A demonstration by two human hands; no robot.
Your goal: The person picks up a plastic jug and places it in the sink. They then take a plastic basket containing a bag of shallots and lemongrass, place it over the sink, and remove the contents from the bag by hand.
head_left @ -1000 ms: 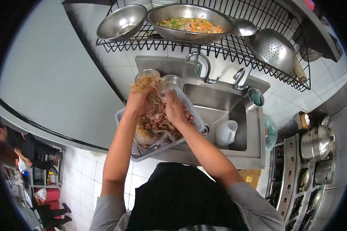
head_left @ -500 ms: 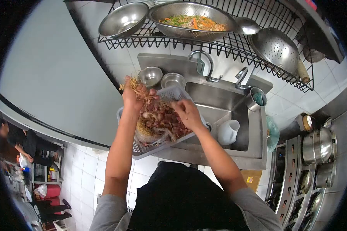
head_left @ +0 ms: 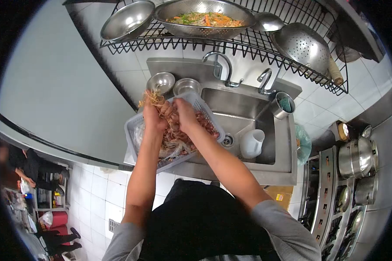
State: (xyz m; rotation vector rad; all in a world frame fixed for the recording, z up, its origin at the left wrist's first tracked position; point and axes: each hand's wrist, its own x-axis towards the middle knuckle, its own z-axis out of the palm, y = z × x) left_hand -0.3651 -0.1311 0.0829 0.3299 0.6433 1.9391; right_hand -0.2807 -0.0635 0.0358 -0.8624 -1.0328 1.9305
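Note:
My left hand (head_left: 153,118) is closed around a bunch of shallots (head_left: 165,108) with dry, straw-coloured stringy ends sticking up past the fingers. Close against it, my right hand (head_left: 185,114) grips the same bunch from the right, its fingertips partly hidden. Both hands are over a light grey plastic basket (head_left: 203,104), which rests at the left end of the sink. Loose reddish shallots (head_left: 208,126) and papery skins fill the basket, along with a clear plastic bag (head_left: 138,134) at its left side. My forearms cover part of the contents.
Two steel bowls (head_left: 161,82) stand behind the basket. The steel sink (head_left: 231,101) holds a white plastic jug (head_left: 252,144). Overhead, a black wire rack (head_left: 248,50) carries a colander (head_left: 204,31) of shredded vegetables. People are at the far left; a stove (head_left: 324,191) is at right.
My right hand has moved left and up from the loose shallots to the bunch in my left hand. The view has shifted slightly, so the surroundings appear a little farther left and higher.

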